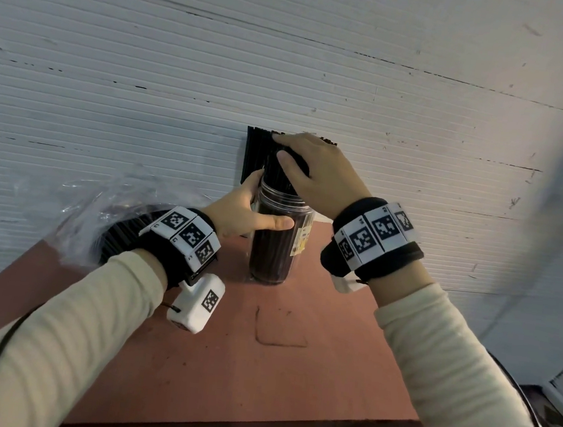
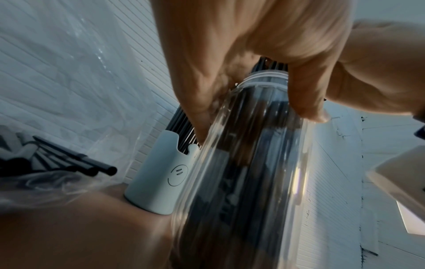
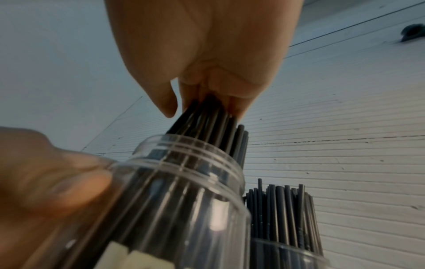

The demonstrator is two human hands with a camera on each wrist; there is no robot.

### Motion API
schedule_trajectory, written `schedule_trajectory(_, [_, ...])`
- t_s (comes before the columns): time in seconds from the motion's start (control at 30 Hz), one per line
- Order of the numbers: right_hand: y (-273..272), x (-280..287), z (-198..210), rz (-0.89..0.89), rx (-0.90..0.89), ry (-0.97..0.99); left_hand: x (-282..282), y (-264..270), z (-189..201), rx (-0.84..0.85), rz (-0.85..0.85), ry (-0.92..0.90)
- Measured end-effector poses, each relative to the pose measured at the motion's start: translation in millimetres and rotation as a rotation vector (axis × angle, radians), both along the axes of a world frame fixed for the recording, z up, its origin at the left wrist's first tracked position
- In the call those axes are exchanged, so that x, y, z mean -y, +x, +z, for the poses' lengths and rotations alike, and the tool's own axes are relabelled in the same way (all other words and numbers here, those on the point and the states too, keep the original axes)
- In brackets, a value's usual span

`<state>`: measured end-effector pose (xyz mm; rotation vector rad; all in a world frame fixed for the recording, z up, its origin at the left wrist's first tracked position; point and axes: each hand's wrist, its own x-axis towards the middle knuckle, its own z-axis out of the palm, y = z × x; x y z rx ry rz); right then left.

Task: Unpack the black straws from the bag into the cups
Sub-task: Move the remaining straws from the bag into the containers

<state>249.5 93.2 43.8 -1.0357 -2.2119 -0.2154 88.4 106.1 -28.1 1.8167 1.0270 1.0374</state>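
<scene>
The clear cup (image 1: 279, 237) stands on the red table (image 1: 258, 366), packed with black straws (image 1: 278, 175). The left hand (image 1: 239, 209) curls round its upper wall. The right hand (image 1: 311, 171) caps and grips the straw tops. Left of the cup lies the bag (image 1: 77, 214), straws inside. Behind the cup stand a white cup (image 2: 158, 178) and another cup (image 3: 296, 253), both full.

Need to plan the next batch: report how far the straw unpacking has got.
Done: the rear cup stands full of straws. In hand: the left hand steadies the front cup while the right hand presses its straws down. Left: straws remain in the bag.
</scene>
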Motion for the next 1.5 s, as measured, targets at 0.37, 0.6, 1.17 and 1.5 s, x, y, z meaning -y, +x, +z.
schedule_trajectory(0.37, [-7, 3, 9, 0.045, 0.094, -0.062, 1, 0, -1, 0.008, 0.006, -0.016])
schedule_trajectory(0.6, [2, 7, -7, -0.03, 0.084, 0.011, 1, 1, -2, 0.021, -0.013, 0.018])
schedule_trajectory(1.17, [-51, 53, -11, 0.229, -0.355, 0.175, 64, -72, 18, -0.131, 0.487, 0.256])
schedule_trajectory(1.5, [-132, 43, -58, 0.117, 0.4, -0.79, 77, -162, 15, -0.478, 0.475, 0.198])
